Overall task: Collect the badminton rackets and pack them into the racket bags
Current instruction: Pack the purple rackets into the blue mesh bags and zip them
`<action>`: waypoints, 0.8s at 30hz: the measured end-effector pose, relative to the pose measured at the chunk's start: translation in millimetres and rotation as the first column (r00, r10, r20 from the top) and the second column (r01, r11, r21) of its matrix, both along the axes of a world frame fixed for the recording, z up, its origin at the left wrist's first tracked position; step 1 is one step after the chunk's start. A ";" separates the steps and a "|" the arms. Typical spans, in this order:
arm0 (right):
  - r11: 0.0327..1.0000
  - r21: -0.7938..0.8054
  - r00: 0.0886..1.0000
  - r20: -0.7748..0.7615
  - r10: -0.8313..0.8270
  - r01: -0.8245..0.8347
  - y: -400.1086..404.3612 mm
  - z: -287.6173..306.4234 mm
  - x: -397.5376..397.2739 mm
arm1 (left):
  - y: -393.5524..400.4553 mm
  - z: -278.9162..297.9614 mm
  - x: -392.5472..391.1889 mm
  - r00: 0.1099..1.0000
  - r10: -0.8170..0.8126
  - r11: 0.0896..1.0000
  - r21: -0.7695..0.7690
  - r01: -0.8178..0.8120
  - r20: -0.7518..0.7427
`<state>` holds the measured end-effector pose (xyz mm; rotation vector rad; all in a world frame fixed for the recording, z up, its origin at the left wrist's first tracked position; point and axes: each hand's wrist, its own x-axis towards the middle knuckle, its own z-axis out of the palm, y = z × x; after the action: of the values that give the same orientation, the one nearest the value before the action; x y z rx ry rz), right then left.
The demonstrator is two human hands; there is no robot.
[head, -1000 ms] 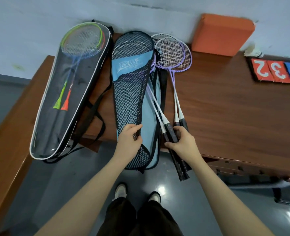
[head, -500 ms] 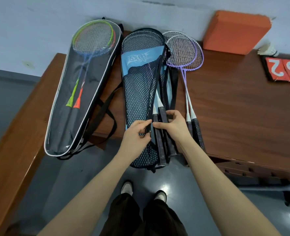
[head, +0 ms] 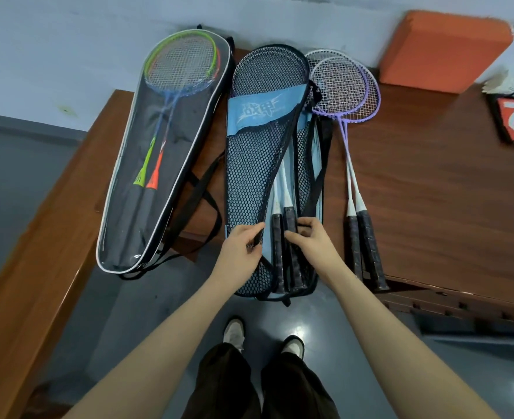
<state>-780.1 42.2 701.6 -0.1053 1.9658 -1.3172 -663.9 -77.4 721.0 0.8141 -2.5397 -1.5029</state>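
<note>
Centrally, left hand pinches mesh bag flap — right hand seemingly grips handles (inside).

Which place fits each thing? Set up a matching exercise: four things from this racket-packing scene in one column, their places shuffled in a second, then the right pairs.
Things:
1. green and orange rackets
2. purple rackets
3. orange block
4. left hand

Places:
A. against the wall, at the table's far edge
B. bare on the table, right of the mesh bag
C. gripping the mesh bag's open edge
D. inside the clear-fronted bag

Pairs: 1-D, 2-B, 3-A, 4-C
</note>
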 end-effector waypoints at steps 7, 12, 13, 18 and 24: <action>0.967 0.177 0.970 -0.122 0.209 -0.185 26.2 -1.7 13.2 | 10.6 -17.8 10.5 0.994 -0.027 0.997 -0.075 0.035 0.106; 0.989 0.128 0.996 -0.049 0.075 -0.068 30.1 -3.7 21.3 | 32.1 -23.7 20.8 0.958 -0.201 0.979 0.056 0.194 0.206; 0.996 0.088 0.999 -0.026 0.036 -0.033 30.2 -2.4 21.9 | 32.9 -24.3 23.3 0.957 -0.199 0.980 0.061 0.191 0.209; 0.996 -0.086 0.999 0.022 -0.036 0.038 26.2 5.6 32.6 | 36.2 -17.6 36.0 0.970 -0.180 0.984 0.045 0.175 0.165; 0.987 -0.077 0.982 -0.135 0.131 -0.142 23.0 6.6 36.8 | 38.9 -10.2 41.4 0.999 0.000 0.998 -0.065 -0.002 -0.034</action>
<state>-743.3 65.3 708.3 -0.3697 1.9707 -1.3336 -622.5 -38.5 710.8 0.7744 -2.5488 -1.4133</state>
